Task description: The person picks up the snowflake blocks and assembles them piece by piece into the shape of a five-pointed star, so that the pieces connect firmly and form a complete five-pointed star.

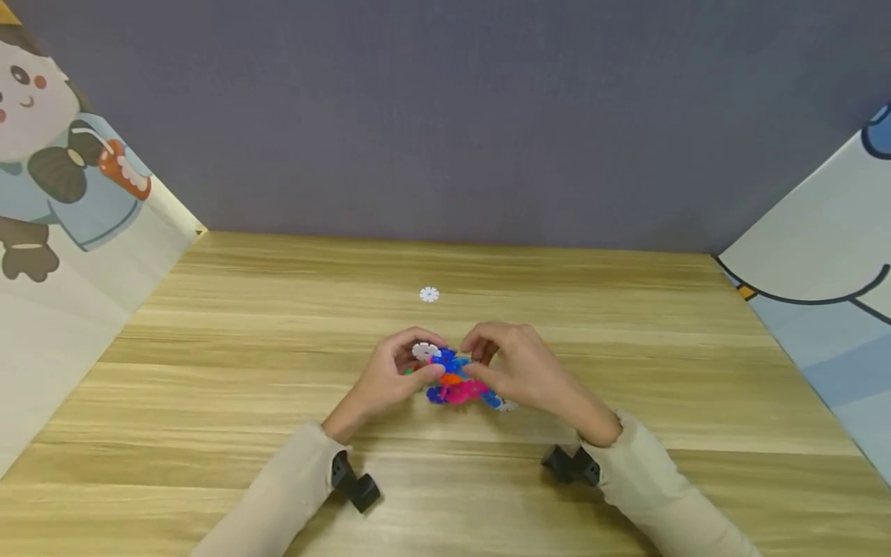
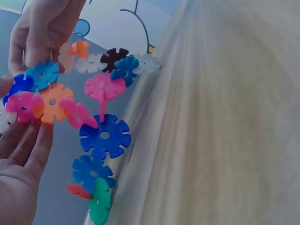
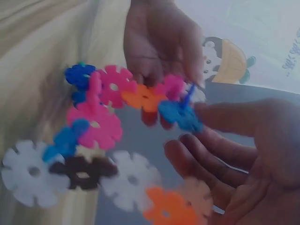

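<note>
A chain of interlocking plastic snowflake discs, in blue, pink, orange, white and other colours, hangs between both hands a little above the table. My left hand grips one end, its thumb over a dark blue disc with pink and white discs beside it. With thumb and fingers, my right hand pinches a light blue disc joined to the dark blue one. From there the chain runs through an orange disc and pink ones, then branches to a larger-looking blue disc and a green disc.
A single white disc lies on the wooden table beyond my hands. A grey partition rises at the back edge, with cartoon-printed panels at the sides. Each wrist carries a black camera.
</note>
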Motion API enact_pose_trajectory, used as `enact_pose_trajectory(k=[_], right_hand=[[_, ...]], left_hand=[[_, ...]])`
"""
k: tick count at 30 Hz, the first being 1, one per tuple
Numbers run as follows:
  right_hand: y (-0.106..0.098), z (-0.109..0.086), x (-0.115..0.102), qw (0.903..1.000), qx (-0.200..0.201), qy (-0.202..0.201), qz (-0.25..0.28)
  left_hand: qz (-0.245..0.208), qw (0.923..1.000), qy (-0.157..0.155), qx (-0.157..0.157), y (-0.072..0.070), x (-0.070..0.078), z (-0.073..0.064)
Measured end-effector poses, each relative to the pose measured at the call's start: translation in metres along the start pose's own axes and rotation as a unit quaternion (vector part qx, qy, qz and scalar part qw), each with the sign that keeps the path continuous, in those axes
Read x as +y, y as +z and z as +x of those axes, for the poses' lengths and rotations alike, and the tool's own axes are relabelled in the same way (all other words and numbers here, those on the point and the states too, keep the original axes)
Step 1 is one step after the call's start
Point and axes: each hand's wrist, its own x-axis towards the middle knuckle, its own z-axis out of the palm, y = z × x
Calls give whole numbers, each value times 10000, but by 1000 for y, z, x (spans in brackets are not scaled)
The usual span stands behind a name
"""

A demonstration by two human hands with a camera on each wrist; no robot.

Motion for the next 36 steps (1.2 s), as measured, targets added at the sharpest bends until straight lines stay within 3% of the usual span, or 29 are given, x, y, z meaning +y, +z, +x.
enact_pose_trajectory(k=[6,13,20,24,33,36], right_hand=[[-15,4,3,9998,-49,-48,-168],[-30,36,8,9949,-974,-185,-211],[-11,71,30,9764,-2118,-409,53],[8,76,40,9651,-2522,-652,252],[34,78,44,9650,-2488,-762,321],[34,78,46,9681,-2419,-556,331]], left_hand=[[126,9996,67,-228,-6,2,-6],[28,9991,255,-323,-20,8,-15],[-21,9984,348,-443,-30,11,-17],[3,9984,341,-457,-32,11,-15],[-111,9981,503,-353,-33,8,-16],[-49,9985,505,-219,-34,8,-16]])
